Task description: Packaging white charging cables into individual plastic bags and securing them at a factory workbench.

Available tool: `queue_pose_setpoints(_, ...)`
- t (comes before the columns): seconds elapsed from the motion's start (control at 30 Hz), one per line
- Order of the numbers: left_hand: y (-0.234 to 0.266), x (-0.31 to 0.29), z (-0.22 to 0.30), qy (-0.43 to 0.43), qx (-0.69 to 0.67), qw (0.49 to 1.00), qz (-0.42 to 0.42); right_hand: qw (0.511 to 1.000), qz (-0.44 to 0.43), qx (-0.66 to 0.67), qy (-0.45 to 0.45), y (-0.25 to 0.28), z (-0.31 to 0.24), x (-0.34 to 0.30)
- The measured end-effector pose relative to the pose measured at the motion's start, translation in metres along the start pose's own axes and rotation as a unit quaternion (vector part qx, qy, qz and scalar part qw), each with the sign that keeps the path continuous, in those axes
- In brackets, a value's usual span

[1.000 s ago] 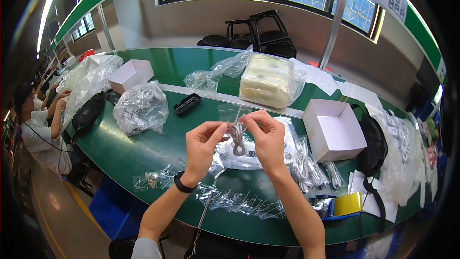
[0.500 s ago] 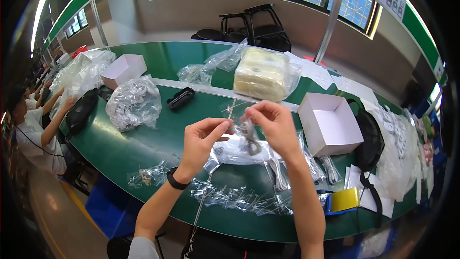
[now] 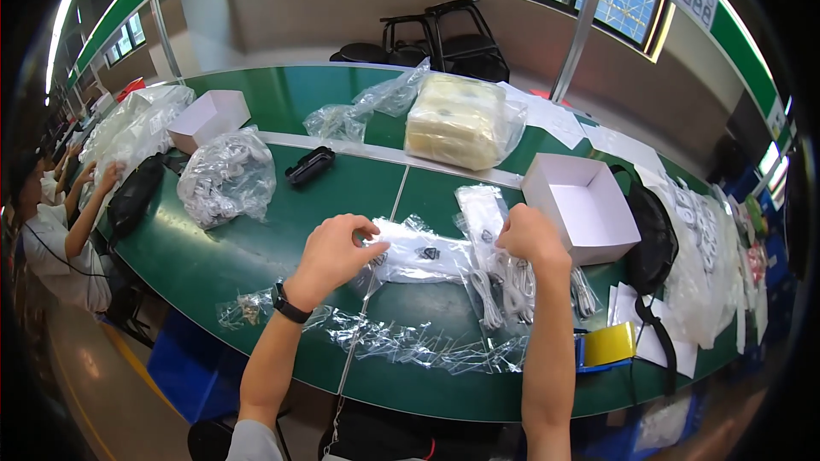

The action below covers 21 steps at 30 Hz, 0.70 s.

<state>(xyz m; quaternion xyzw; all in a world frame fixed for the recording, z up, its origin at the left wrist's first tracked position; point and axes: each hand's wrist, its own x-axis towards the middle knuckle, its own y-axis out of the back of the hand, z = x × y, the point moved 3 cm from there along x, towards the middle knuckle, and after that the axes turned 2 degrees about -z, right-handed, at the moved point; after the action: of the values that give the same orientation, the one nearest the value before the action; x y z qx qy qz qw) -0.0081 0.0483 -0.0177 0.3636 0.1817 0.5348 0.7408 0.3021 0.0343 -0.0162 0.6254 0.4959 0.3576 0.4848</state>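
Observation:
My left hand has its thumb and fingers apart, with nothing between them. It is at the left end of a row of flat clear plastic bags with dark printed marks. My right hand is closed in a pinch at the edge of a clear bag with a white cable, low over the table. Coiled white cables in clear bags lie just below that hand. Its fingertips are partly hidden by the hand itself. Several clear strips of small bags spread across the near side of the table.
An open white box stands right of my right hand, beside a black bag. A yellow and blue dispenser sits near the front edge. Farther back are a wrapped pale stack, a black case and a bag of white cables. A co-worker sits left.
Both hands were together, holding a small clear bag with a cable above the table. They have separated: the left has opened, and the right has moved right and down to the bagged cables.

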Motion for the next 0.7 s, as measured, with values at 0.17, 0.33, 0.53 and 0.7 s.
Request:
queue_pose_setpoints(0.17, -0.013, -0.007, -0.021, 0.03, 0.123, 0.992, -0.014, 0.995, 0.073, -0.046, 0.047, 0.011, -0.039, -0.019)
queue_pose_setpoints(0.33, -0.034, -0.003, -0.029, 0.038, 0.235, 0.97, 0.054, 0.983, 0.112, 0.0, 0.144, 0.014, -0.085, -0.039)
queue_pose_setpoints(0.53, -0.016, 0.004, -0.027, 0.09, 0.139, 0.986, 0.01, 0.98, 0.105, 0.038, 0.162, 0.003, -0.094, -0.036)
queue_pose_setpoints(0.7, -0.001, 0.011, -0.022, 0.016, -0.04, 0.996, 0.073, 0.976, 0.074, 0.134, 0.155, 0.0, -0.092, -0.025)
